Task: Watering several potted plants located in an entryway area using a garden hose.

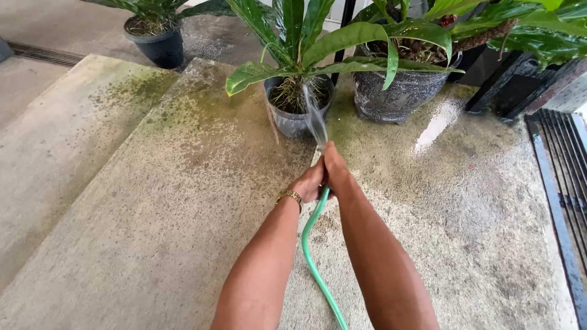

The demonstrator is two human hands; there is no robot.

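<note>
Daylit outdoor concrete steps with potted greenery

Mossy grey concrete step (153, 183) fills the centre; a dark metal drain grate (565, 183) runs at 3 o'clock, a dark round plastic pot (158, 44) at 11 o'clock.

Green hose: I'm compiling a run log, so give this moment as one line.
left hand: grips green hose | right hand: at hose end | water: sprays into grey pot | ground: concrete

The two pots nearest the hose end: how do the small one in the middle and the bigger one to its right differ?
The small grey pot is plain, narrow and straight-sided; the large mottled pot is wider, rounder and speckled dark and light. The water stream from the green hose, gripped by the left hand and right hand, arcs toward the small pot, not the large one. Both hold broad-leaved green plants and stand on wet concrete.
</note>
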